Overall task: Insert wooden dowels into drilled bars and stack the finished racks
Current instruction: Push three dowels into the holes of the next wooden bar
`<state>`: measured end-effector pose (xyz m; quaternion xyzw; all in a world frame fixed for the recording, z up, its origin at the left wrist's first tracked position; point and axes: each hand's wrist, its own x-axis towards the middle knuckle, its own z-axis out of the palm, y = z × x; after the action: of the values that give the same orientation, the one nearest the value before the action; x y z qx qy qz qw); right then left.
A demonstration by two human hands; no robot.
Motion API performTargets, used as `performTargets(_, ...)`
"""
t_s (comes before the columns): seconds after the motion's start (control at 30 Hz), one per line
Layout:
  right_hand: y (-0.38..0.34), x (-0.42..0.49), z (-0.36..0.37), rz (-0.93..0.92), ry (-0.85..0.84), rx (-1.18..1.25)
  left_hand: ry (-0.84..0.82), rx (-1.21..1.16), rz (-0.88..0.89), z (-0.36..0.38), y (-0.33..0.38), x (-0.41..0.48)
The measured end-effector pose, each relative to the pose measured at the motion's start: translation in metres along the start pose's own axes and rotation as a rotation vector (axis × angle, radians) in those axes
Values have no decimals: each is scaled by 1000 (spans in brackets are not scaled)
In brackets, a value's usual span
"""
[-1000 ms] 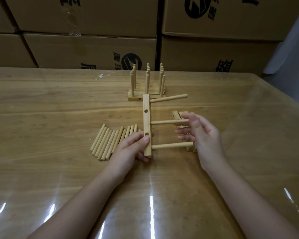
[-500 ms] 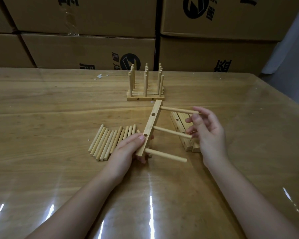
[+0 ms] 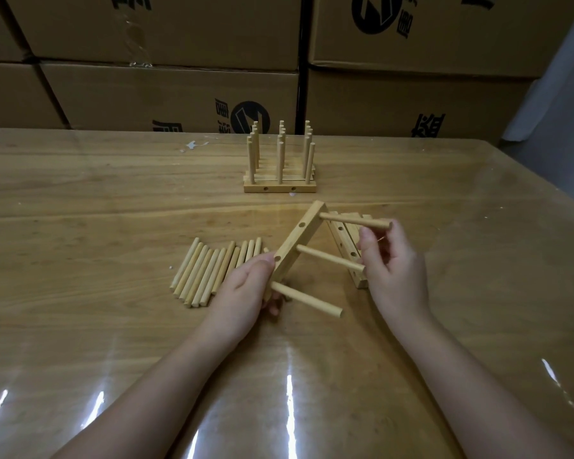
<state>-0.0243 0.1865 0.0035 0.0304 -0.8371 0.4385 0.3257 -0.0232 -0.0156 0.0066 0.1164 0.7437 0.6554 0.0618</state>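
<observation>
Before printed boxes [image 3: 179, 91] (characters unreadable), left fingers [image 3: 261, 264] grip the bar [image 3: 299, 239], right fingers [image 3: 367, 242] pinch its top dowel [image 3: 352, 221].

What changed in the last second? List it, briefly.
The left hand, gripping the bar at its lower end throughout, tipped it from upright so its top leans right. The right hand moved up from the middle dowel to the tip of the top dowel. The loose dowels, spare bars and stacked racks stayed put.

Two hands [image 3: 242, 293] [image 3: 393, 273]; three dowels [image 3: 328, 261] (one bar [image 3: 299, 239]).
</observation>
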Motion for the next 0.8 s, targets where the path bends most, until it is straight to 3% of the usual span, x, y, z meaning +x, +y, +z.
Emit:
performTargets(0.27, 0, 3, 0, -19, 45, 168, -3, 13, 12, 1, 2, -1)
performTargets(0.43, 1, 3, 1, -25, -48, 181, -16, -35, 32, -1, 3, -2)
performTargets(0.8, -2, 3, 5, 107, -6, 356, -62, 11, 46, -1, -4, -4)
